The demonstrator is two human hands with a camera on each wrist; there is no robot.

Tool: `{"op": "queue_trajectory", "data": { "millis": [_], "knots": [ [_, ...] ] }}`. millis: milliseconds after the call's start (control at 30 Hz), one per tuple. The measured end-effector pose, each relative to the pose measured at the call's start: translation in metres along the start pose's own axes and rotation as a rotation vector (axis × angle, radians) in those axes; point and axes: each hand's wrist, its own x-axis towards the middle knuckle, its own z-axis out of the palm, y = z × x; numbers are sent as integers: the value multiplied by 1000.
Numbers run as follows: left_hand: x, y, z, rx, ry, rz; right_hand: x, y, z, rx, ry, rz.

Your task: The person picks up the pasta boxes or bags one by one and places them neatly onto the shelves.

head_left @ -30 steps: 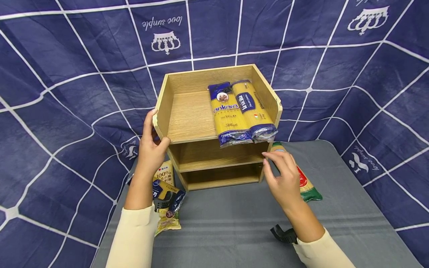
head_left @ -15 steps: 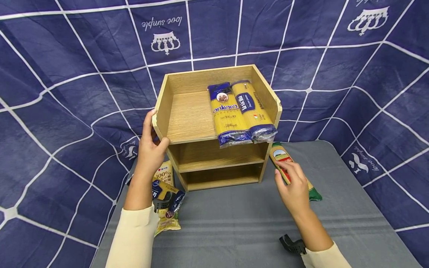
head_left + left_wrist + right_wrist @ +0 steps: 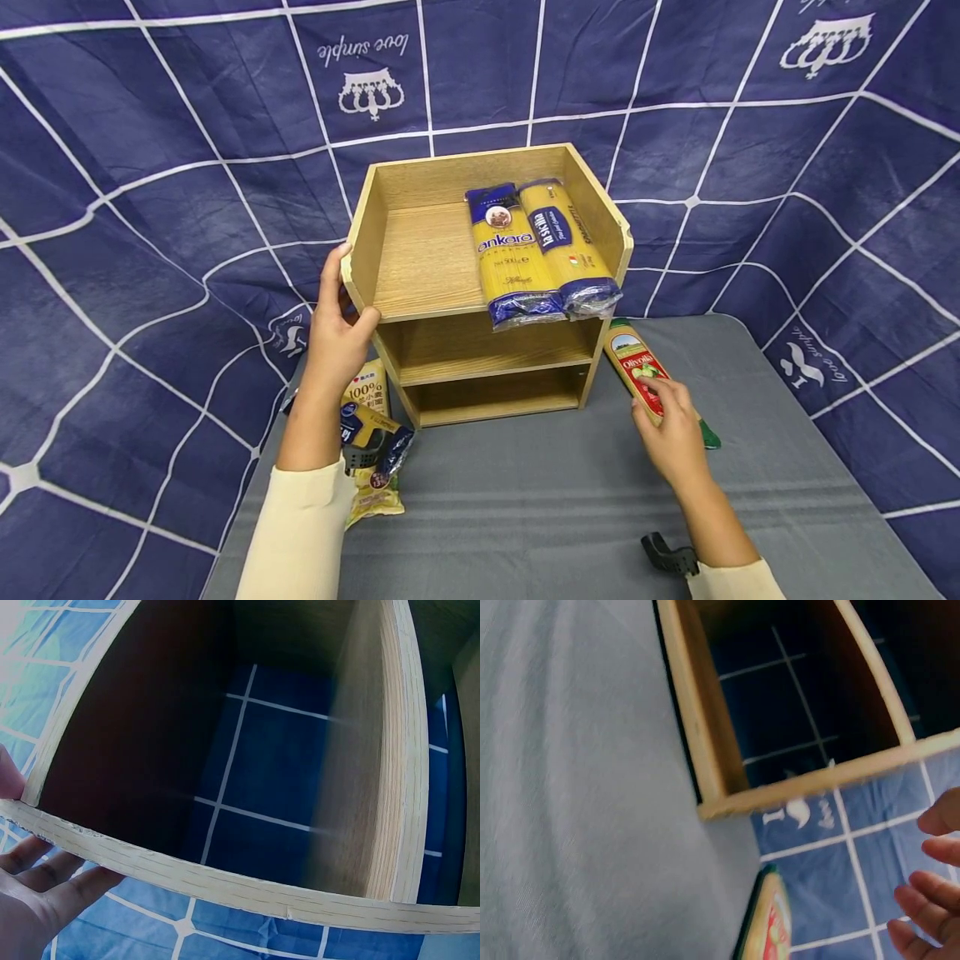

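Note:
My left hand (image 3: 341,333) grips the left side panel of a three-tier wooden shelf (image 3: 427,258), thumb on the front edge and fingers round the outside. On the shelf's top, towards the right, two yellow-and-blue spaghetti packs lie side by side: an ankara pack (image 3: 513,254) and a la Sicilia pack (image 3: 558,237). My right hand (image 3: 671,429) hovers by a red, yellow and green Olivoila pasta pack (image 3: 630,354) on the table to the right of the shelf, its fingers loosely bent. In the right wrist view, those fingers (image 3: 930,900) stand apart from the pack and hold nothing.
Left of the shelf, partly behind my left forearm, lie a blue-and-yellow pasta pack (image 3: 375,429) and a cream-coloured noodle pack (image 3: 367,387). A grey cloth (image 3: 510,517) covers the table. Blue curtains with white lines (image 3: 480,75) hang behind and at both sides.
My right hand has moved from the shelf's right front edge outward and towards me, over beside the Olivoila pack, uncovering its label. The left hand stays on the shelf.

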Motion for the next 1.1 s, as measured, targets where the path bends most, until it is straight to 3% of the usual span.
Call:
{"op": "queue_trajectory", "data": {
  "millis": [233, 467, 700, 1100],
  "knots": [
    [-1, 1, 0, 9, 0, -8, 1, 19, 0, -61, -105, 100],
    [-1, 0, 1, -2, -2, -2, 3, 33, 1, -133, -108, 235],
    [-1, 1, 1, -8, 0, 4, 7, 49, 2, -198, -133, 285],
    [0, -1, 1, -54, -8, 11, 15, 74, 0, -265, -339, 383]
  ]
}}
